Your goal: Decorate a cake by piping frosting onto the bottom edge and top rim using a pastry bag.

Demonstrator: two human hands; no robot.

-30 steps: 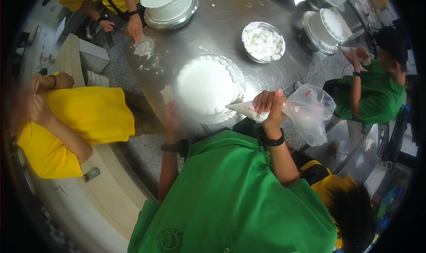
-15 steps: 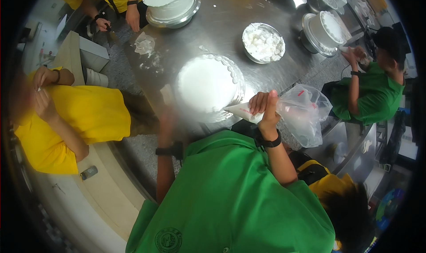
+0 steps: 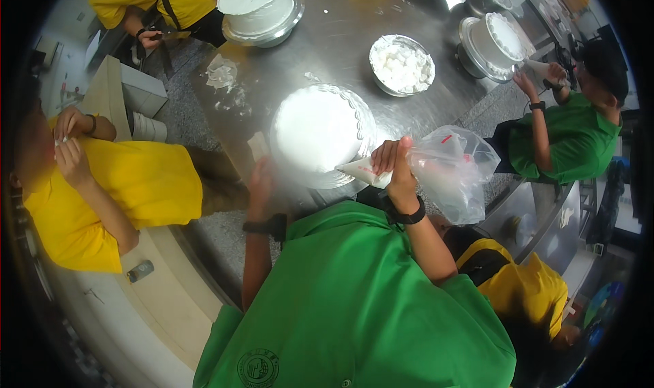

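Note:
A round cake covered in white cream stands in front of me on a metal cake stand. Piped ridges of cream run along its right edge. My right hand is closed round a piping bag, whose tip points left at the cake's near right edge. The bag's loose clear plastic end bulges out behind that hand. Beside the cake's left edge is my left hand, somewhat blurred, its fingers closed at the base of a small pale flat scraper-like piece.
A metal bowl of white cream sits beyond the cake on the steel table. Other cream-covered cakes stand at far left and far right. Smeared cream lies left. Several people in yellow or green shirts are around the table.
My right hand and the piping bag have shifted slightly left along the cake's edge. The person at right has lowered one hand from the bag; the person at far left has moved a hand.

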